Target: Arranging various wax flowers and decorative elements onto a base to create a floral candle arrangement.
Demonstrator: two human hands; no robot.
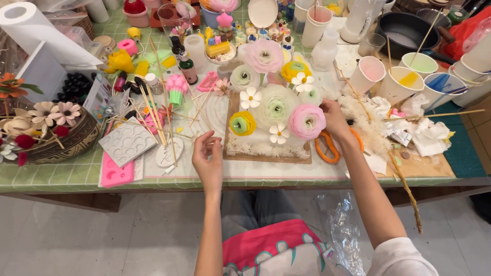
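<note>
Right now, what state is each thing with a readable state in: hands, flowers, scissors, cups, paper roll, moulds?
Left hand: fingers pinched together, whether on anything cannot be told.
Right hand: touching the pink ruffled flower.
Flower arrangement on wooden board: upright, blooms bunched together.
Orange-handled scissors: lying flat, blades hidden.
Paper cup with yellow liquid: upright, stick inside.
White paper towel roll: lying on its side.
Pink silicone mould: flat, cavities empty.

I'm sitting at a craft workbench, a hobby workshop for handmade flowers: silicone moulds [127, 141] are lying about, cups [400, 82] are holding coloured liquid, sticks [153, 115] are scattering across the green-tiled table [61, 171], and finished flowers [276, 110] are crowding a board [268, 155].
</note>
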